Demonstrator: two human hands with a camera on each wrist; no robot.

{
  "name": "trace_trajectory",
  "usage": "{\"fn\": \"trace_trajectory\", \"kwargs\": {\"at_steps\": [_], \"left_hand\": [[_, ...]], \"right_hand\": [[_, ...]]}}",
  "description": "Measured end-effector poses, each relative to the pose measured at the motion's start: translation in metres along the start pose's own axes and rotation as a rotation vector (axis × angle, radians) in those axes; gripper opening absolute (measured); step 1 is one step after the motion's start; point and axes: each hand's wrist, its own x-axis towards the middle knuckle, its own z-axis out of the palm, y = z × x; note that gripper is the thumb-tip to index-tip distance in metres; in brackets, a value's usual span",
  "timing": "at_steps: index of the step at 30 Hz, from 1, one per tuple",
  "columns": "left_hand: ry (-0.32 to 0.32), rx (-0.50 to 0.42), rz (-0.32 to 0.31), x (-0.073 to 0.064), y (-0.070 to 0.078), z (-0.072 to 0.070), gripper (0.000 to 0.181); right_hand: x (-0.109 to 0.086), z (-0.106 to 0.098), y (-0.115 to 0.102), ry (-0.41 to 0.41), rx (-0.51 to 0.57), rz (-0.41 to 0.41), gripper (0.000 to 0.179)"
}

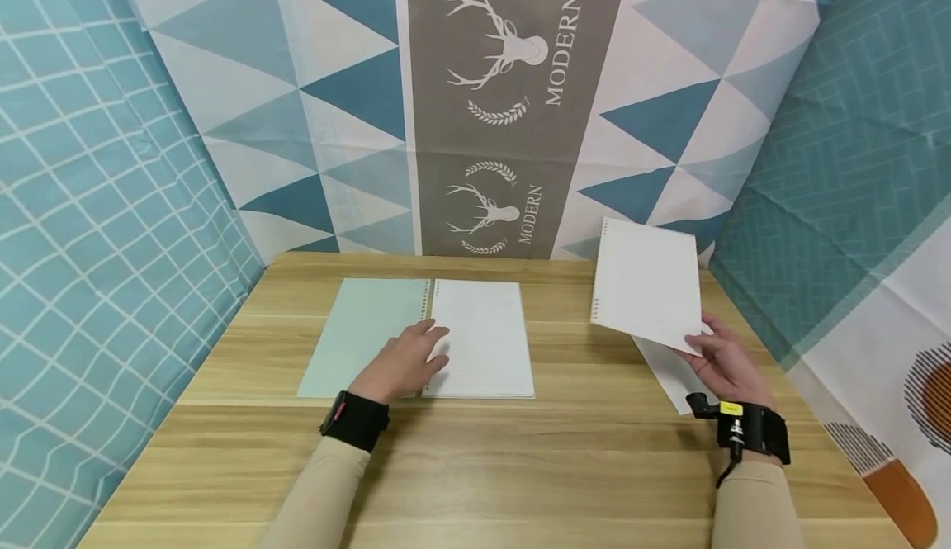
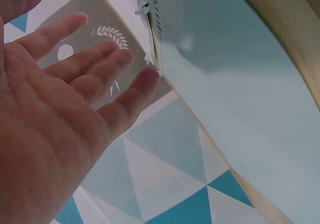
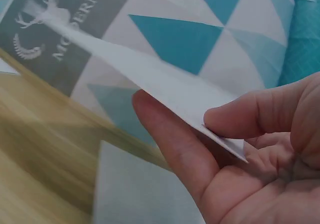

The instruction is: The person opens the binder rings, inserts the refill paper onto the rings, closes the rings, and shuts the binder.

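Observation:
An open ring-bound notebook lies on the table, its pale green cover (image 1: pixel 364 334) to the left and its lined white page (image 1: pixel 483 343) to the right. Over the binding hovers my left hand (image 1: pixel 401 363), fingers spread and holding nothing; whether it touches the page cannot be told. At the right, my right hand (image 1: pixel 731 363) pinches the lower right corner of a white sheet (image 1: pixel 646 285) with punched holes along its left edge. In the right wrist view, the thumb lies on top of the sheet (image 3: pixel 165 86) and the fingers beneath. Another white sheet (image 1: pixel 664 371) lies under it on the table.
The wooden table (image 1: pixel 550 475) ends at a patterned cloth backdrop (image 1: pixel 490 120) behind. A blue checked cloth (image 1: pixel 111 202) hangs at the left, a teal one (image 1: pixel 839 202) at the right. Dark bands circle both wrists; the right one (image 1: pixel 773 433) carries a small camera.

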Motion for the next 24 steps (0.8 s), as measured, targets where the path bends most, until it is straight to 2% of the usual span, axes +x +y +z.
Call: {"fn": "trace_trajectory", "kwargs": {"at_steps": [3, 6, 8, 16, 24], "left_hand": [[0.0, -0.008, -0.021, -0.002, -0.003, 0.0, 0.049], [0.004, -0.011, -0.025, -0.004, -0.006, -0.001, 0.049], [0.008, -0.013, -0.018, -0.004, -0.006, -0.002, 0.049], [0.01, -0.024, -0.013, -0.005, -0.009, -0.003, 0.049], [0.012, -0.038, -0.015, -0.004, -0.011, -0.007, 0.053]], "right_hand": [[0.013, 0.014, 0.011, 0.035, -0.122, 0.059, 0.056], [0.027, 0.029, 0.023, 0.103, -0.251, 0.132, 0.065], [0.035, 0.038, 0.032, 0.135, -0.297, 0.152, 0.068], [0.048, 0.061, 0.054, 0.105, -0.382, 0.152, 0.063], [0.057, 0.079, 0.07, 0.136, -0.578, 0.152, 0.064]]}}
